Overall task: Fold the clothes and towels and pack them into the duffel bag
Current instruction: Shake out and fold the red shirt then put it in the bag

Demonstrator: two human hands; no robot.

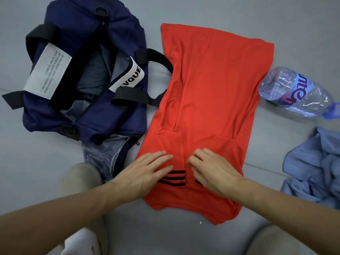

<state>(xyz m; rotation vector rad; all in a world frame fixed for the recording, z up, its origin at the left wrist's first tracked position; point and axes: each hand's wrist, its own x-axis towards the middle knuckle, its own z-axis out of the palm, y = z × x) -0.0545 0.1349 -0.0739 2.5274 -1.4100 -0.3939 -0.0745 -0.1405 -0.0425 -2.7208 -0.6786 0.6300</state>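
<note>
A red shirt (207,92) with black stripes lies flat on the grey surface, its sides folded in to a long narrow shape. My left hand (145,172) and my right hand (213,172) both rest flat on its near end, fingers straight, side by side. The navy duffel bag (114,30) lies unzipped to the left of the shirt, with grey cloth (93,70) inside. A crumpled light blue towel (312,170) sits at the right edge.
An empty plastic water bottle (294,91) lies on its side right of the shirt. A grey garment (103,153) pokes out under the bag's near end. My knees in beige trousers (81,177) frame the bottom.
</note>
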